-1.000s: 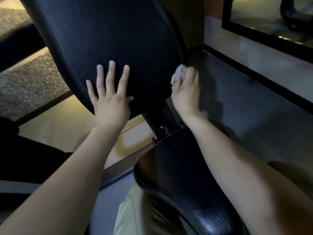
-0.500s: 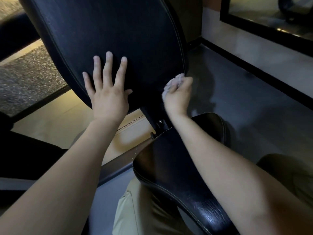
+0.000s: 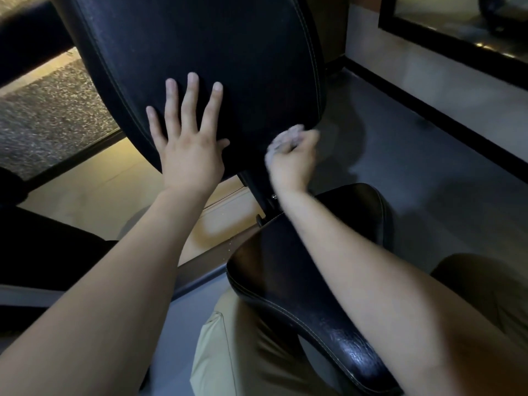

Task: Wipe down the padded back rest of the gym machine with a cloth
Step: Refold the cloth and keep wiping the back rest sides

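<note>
Two black padded vinyl cushions with pale stitching are counted: the upright back rest (image 3: 214,38) and the glossy seat pad (image 3: 300,281) below it. Two bare hands are seen, the left hand (image 3: 190,155) and the right hand (image 3: 291,165), and a single crumpled pale cloth (image 3: 285,137) is counted. One black-framed wall mirror (image 3: 457,32) and one speckled dark floor mat (image 3: 48,124) are also numbered, along with two trousered legs, the left leg (image 3: 228,352) and the right leg (image 3: 485,287).
</note>
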